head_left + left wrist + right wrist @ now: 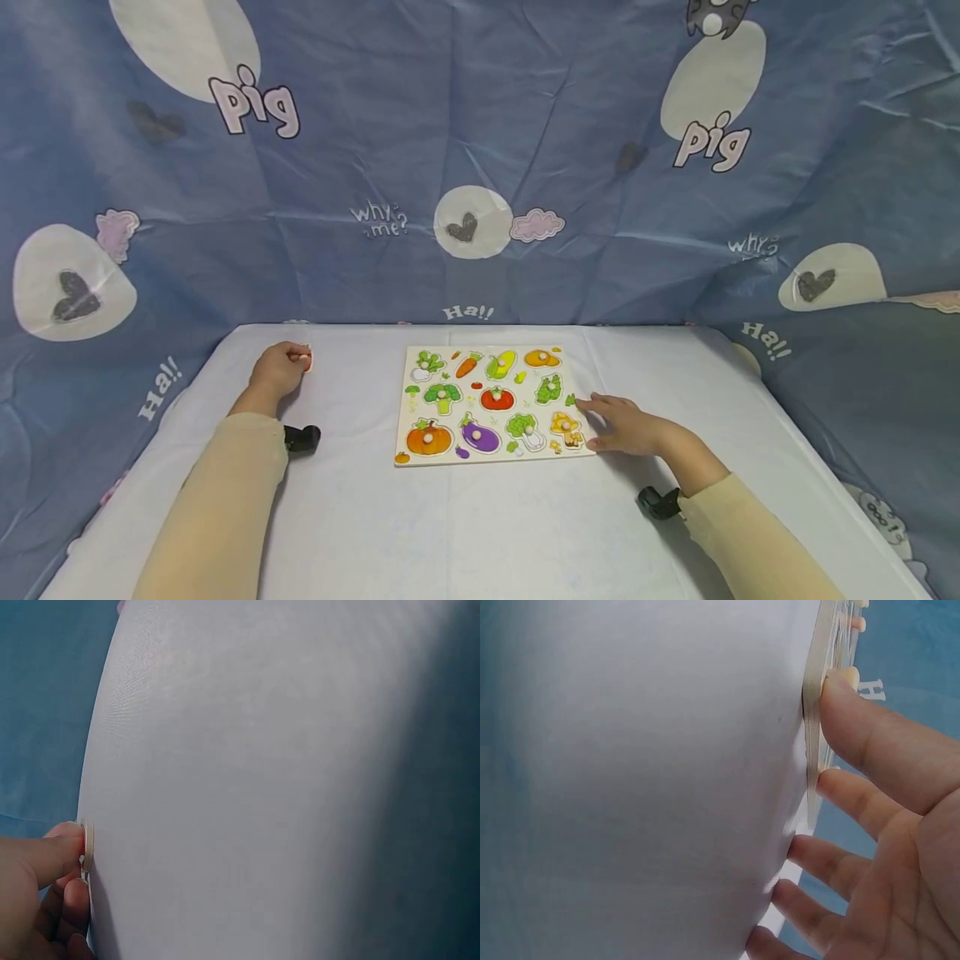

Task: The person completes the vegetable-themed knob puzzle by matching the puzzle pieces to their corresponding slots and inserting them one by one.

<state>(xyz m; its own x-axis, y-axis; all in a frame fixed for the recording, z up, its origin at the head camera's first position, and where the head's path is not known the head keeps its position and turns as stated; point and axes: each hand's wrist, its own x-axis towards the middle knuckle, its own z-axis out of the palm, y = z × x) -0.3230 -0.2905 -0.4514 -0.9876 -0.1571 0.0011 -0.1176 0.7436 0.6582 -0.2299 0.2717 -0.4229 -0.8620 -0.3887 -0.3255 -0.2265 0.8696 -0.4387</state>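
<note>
My left hand (279, 368) is at the far left of the table, pinching a small flat wooden puzzle piece (307, 358) between thumb and fingers. Red shows on its face; most of it hides behind the fingers. In the left wrist view this piece (88, 847) appears edge-on, standing upright. A wooden vegetable puzzle board (450, 457) lies mid-table, bearing a pumpkin (429, 437), an eggplant (480, 436), a tomato (497, 400) and several other vegetable pictures, many with knobs. My right hand (626, 425) has its fingers spread, thumb and index finger touching the board's right edge.
A white cloth (360, 525) covers the table. Behind and on both sides hangs a blue printed curtain (375, 275). Dark wrist cameras sit on the left wrist (302, 439) and the right wrist (658, 502).
</note>
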